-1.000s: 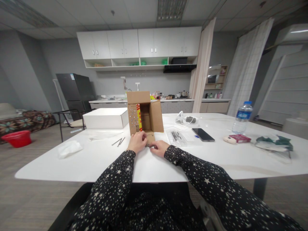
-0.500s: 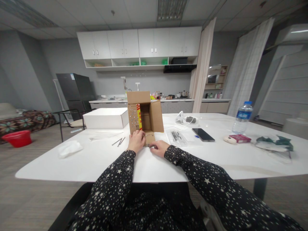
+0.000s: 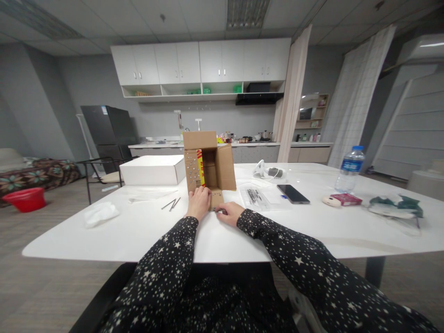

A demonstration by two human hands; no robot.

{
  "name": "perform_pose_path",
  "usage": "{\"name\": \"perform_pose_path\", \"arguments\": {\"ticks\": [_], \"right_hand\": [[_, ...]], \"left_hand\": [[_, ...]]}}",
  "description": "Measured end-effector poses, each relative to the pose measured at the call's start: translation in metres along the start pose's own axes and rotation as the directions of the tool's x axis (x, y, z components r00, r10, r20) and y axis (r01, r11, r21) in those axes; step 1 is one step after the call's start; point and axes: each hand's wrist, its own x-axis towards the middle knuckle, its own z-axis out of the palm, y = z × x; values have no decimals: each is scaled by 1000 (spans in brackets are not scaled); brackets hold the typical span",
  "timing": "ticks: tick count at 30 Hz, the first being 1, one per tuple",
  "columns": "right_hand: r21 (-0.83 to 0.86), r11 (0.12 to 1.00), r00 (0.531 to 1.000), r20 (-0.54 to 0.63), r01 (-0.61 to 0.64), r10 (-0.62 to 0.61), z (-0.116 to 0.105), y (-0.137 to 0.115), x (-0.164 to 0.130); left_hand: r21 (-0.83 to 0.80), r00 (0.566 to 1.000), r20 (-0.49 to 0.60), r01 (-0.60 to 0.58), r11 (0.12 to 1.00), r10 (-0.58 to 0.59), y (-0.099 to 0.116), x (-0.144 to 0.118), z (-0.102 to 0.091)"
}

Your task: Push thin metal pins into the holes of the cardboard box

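Note:
A small brown cardboard box [image 3: 210,162] lies on its side on the white table [image 3: 138,231], its open mouth facing me and its flaps spread. My left hand [image 3: 198,202] rests against the box's lower left corner, fingers on the bottom flap. My right hand [image 3: 229,213] lies flat on the table just in front of the bottom flap, fingertips on a small dark object that I cannot identify. Both sleeves are black with white stars.
A white flat box [image 3: 152,169] stands left of the cardboard box. Two thin metal rods [image 3: 171,204] and a crumpled tissue [image 3: 100,214] lie at the left. To the right are a clear bag [image 3: 258,198], a phone [image 3: 293,194], a water bottle [image 3: 349,169] and a green cloth [image 3: 395,205].
My left hand has slid slightly forward and up against the box's lower left corner. My right hand has stayed in place.

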Motion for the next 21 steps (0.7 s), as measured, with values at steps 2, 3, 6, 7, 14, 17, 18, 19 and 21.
{"name": "perform_pose_path", "arguments": {"ticks": [2, 3, 6, 7, 14, 17, 18, 19, 21], "right_hand": [[-4, 1000, 1000, 2, 4, -4, 0, 0, 0], [-6, 1000, 1000, 3, 5, -5, 0, 0, 0], [-10, 1000, 1000, 5, 2, -2, 0, 0, 0], [-9, 1000, 1000, 6, -2, 2, -1, -1, 0], [0, 1000, 1000, 14, -11, 11, -3, -4, 0], [-3, 1000, 1000, 16, -12, 12, -3, -4, -1], [-2, 1000, 1000, 15, -12, 12, -3, -4, -1], [-1, 1000, 1000, 13, -11, 11, -3, -4, -1], [3, 1000, 1000, 10, -6, 6, -4, -4, -1]], "left_hand": [[19, 1000, 10, 0, 1000, -1, 1, 0, -1], [25, 1000, 17, 4, 1000, -4, 2, 0, -1], [25, 1000, 21, 13, 1000, -13, 3, 0, -3], [21, 1000, 16, 10, 1000, -10, 3, 0, -3], [-28, 1000, -15, -3, 1000, 3, 3, -1, -4], [-36, 1000, -7, 0, 999, 0, 3, -1, -4], [-37, 1000, -3, 0, 999, 0, 3, -1, -4], [-39, 1000, -1, 2, 999, -2, 3, -1, -4], [-49, 1000, 1, 6, 999, -6, 3, -1, -5]]}}
